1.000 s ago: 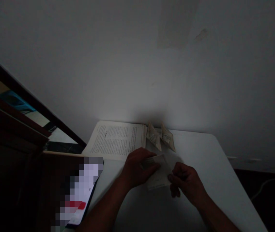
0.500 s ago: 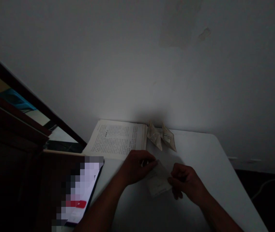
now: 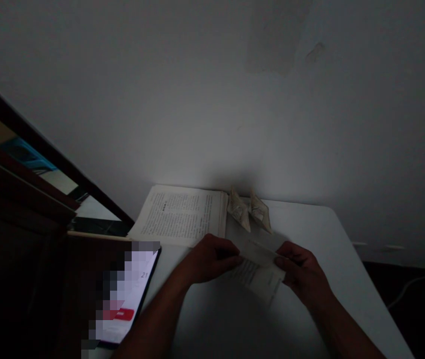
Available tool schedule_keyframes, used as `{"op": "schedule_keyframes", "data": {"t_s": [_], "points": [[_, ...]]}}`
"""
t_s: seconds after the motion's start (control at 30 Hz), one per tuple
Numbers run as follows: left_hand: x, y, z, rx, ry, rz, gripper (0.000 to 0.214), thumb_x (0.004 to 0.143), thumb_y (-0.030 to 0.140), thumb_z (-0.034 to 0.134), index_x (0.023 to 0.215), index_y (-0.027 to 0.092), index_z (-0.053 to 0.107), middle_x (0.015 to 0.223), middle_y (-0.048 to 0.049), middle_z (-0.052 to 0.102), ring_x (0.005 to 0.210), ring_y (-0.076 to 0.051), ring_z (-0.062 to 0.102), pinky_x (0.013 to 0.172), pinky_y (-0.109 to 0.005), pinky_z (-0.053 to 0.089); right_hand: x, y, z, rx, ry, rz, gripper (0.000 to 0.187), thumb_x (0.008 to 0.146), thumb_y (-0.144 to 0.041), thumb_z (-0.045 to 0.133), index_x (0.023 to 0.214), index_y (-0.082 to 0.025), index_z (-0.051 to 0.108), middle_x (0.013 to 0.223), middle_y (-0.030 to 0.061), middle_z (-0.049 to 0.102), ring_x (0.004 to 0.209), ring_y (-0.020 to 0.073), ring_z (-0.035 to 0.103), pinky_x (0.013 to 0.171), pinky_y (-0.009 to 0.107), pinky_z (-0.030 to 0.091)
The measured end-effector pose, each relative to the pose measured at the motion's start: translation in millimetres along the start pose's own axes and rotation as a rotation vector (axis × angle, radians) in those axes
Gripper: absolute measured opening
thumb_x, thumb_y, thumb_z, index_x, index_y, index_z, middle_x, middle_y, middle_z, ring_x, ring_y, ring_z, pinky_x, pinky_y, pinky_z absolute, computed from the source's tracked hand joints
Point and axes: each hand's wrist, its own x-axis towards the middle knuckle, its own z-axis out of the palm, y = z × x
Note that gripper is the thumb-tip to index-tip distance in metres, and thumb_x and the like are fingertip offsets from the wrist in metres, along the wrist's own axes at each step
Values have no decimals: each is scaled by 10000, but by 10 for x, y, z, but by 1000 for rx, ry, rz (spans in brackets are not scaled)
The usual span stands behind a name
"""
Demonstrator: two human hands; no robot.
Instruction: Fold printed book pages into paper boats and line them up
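Observation:
A folded sheet of printed paper (image 3: 260,271) is held up over the white table between my two hands. My left hand (image 3: 214,259) pinches its left edge between thumb and fingers. On the other side, my right hand (image 3: 304,271) grips the right edge, thumb on top. A plain folded band runs along the far edge of the paper, with printed text below it. Just beyond the sheet stand two folded paper boats, a left one (image 3: 238,212) and a right one (image 3: 260,213), side by side near the wall.
A thick book (image 3: 178,214) with a printed page on top lies at the table's back left, against the wall. A phone (image 3: 128,299) with a lit, partly blurred screen is by my left forearm. The white table (image 3: 310,224) has its right edge near my right forearm.
My right hand has moved up and to the right, with its grip shifted along the sheet. The paper has turned and spread wider, so its printed lines show. My left hand has barely moved.

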Motion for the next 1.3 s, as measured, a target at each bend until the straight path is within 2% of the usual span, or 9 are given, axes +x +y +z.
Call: {"op": "schedule_keyframes", "data": {"t_s": [0.2,0.37,0.47,0.63,0.77,0.9,1.07,1.2,1.3], "points": [[-9,-60,31,-140,-135,-143,233,759,361,625,732,129,633,572,5,620,464,-86,515,439,-178,373,15,-19,-5,114,24,27,270,616,-324,747,619,-175,523,424,-97,361,334,25,255,323,160,202],[4,-93,78,-247,-192,-153,299,777,419,599,767,122,634,559,6,583,456,-92,519,441,-189,389,18,-20,2,98,6,43,280,611,-333,752,613,-173,522,410,-107,344,320,16,229,312,150,192],[3,-70,88,-187,-139,-104,280,784,407,594,803,131,635,554,26,548,472,-89,502,459,-189,375,23,-16,2,115,-18,45,279,621,-324,751,614,-168,519,410,-108,341,325,15,239,320,150,198],[6,-31,88,69,19,32,300,806,401,570,695,133,646,507,51,448,491,-73,417,466,-183,298,24,45,2,62,-142,92,291,631,-321,750,607,-165,506,456,-102,368,335,11,244,323,154,194],[5,-68,80,-113,-99,-39,318,831,404,542,944,148,692,549,23,552,492,-90,506,468,-180,378,12,103,-10,36,-221,116,284,640,-331,742,615,-167,512,466,-93,401,348,24,281,338,169,231],[5,-120,82,-276,-136,-49,316,801,396,592,957,147,711,502,19,564,452,-93,525,464,-191,420,16,105,-11,33,-229,126,303,611,-356,753,621,-173,512,451,-94,416,335,34,310,333,180,265],[16,-108,110,-373,-140,-96,297,744,394,654,851,122,711,542,10,597,459,-96,539,468,-203,440,21,71,-9,42,-205,112,292,603,-336,742,606,-170,502,424,-92,430,298,27,314,297,160,238],[17,-103,137,-323,-190,-106,316,772,377,623,592,118,613,506,19,566,459,-86,523,448,-176,397,24,78,-45,18,-150,96,276,597,-323,735,604,-172,504,436,-93,432,283,30,322,286,163,246],[16,-119,157,-282,-165,-88,319,797,353,591,572,129,566,510,26,557,480,-87,520,469,-176,388,35,84,-72,78,-128,112,287,572,-312,747,604,-179,496,448,-89,438,295,34,322,290,171,267]]}}
